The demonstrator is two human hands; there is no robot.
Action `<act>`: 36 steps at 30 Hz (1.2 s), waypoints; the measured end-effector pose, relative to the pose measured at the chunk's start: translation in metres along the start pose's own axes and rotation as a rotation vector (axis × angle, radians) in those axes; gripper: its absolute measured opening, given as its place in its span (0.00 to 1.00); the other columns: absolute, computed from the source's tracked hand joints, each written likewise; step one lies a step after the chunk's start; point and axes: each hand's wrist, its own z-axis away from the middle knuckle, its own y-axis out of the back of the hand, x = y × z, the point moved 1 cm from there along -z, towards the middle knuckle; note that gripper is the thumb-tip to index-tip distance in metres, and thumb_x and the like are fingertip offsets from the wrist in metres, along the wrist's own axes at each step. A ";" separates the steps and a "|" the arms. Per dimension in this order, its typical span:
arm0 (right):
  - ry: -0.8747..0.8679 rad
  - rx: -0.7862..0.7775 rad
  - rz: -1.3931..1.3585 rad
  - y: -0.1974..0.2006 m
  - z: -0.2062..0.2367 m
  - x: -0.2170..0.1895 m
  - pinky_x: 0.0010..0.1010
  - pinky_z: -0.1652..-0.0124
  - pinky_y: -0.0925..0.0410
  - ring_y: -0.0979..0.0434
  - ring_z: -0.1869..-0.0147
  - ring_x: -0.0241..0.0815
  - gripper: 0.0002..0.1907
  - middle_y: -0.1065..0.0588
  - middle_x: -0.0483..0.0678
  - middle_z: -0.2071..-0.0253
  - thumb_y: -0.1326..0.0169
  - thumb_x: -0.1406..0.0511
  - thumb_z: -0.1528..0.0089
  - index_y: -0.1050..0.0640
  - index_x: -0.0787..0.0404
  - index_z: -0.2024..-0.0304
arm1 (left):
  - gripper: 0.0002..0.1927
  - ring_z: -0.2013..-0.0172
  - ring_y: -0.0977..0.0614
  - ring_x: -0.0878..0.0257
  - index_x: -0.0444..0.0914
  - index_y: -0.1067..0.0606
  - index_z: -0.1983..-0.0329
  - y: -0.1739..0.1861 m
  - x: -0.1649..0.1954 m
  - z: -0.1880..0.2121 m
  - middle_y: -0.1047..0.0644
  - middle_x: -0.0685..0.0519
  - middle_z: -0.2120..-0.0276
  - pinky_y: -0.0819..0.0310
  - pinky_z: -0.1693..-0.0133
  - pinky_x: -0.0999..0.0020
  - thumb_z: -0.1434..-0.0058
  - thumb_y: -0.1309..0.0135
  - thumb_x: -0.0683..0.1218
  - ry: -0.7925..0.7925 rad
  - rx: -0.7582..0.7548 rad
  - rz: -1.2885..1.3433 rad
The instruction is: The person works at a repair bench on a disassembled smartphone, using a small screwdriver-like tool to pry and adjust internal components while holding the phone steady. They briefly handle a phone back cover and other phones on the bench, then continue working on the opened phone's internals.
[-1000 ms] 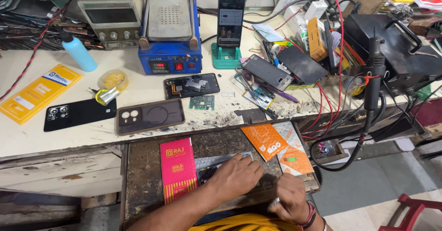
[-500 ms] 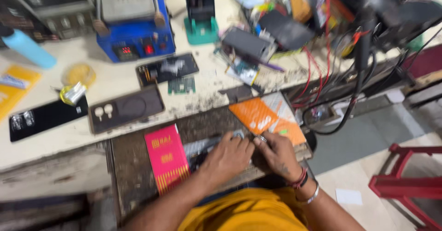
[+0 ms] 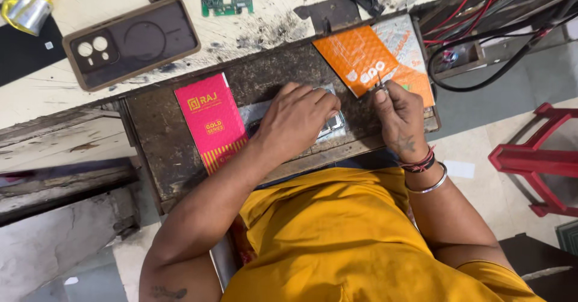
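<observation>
Left hand (image 3: 295,118) pressed flat over a thin glassy grey phone panel (image 3: 334,126) on the dark, scuffed wooden work board (image 3: 150,133), unchanged from a second ago; right hand (image 3: 397,118) now lifted from beside it, pinched shut on small metal tweezers (image 3: 379,87). Flanked by a glossy pink card packet (image 3: 211,121) and an orange one (image 3: 355,58), with a brown-rimmed phone case (image 3: 132,42) beyond on the scratched cream bench (image 3: 265,19).

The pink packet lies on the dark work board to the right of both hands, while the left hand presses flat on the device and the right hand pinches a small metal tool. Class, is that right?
Not quite. The head view shows the pink packet to the left of both hands, not the right. The rest holds: the left hand presses flat on the device on the dark work board, and the right hand pinches a small metal tool.
</observation>
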 end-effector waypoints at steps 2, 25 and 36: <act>-0.038 -0.001 -0.009 0.000 0.000 -0.001 0.24 0.69 0.43 0.40 0.70 0.28 0.21 0.33 0.40 0.76 0.51 0.56 0.25 0.27 0.65 0.67 | 0.03 0.60 0.21 0.55 0.42 0.23 0.62 0.002 0.003 -0.001 0.23 0.54 0.67 0.32 0.55 0.56 0.37 0.44 0.44 -0.013 -0.028 -0.006; -0.037 0.017 0.058 -0.003 -0.007 -0.015 0.25 0.74 0.45 0.45 0.71 0.28 0.20 0.40 0.41 0.79 0.50 0.60 0.28 0.31 0.65 0.72 | 0.08 0.71 0.26 0.62 0.44 0.28 0.72 -0.021 0.030 0.004 0.31 0.56 0.74 0.33 0.66 0.64 0.38 0.50 0.49 -0.357 -0.047 -0.658; 0.015 0.010 0.079 -0.002 -0.003 -0.003 0.27 0.73 0.46 0.47 0.71 0.30 0.22 0.42 0.42 0.79 0.49 0.58 0.29 0.33 0.65 0.73 | 0.06 0.67 0.24 0.63 0.42 0.27 0.66 -0.014 0.030 0.002 0.30 0.56 0.69 0.27 0.71 0.65 0.35 0.50 0.48 -0.336 -0.039 -0.557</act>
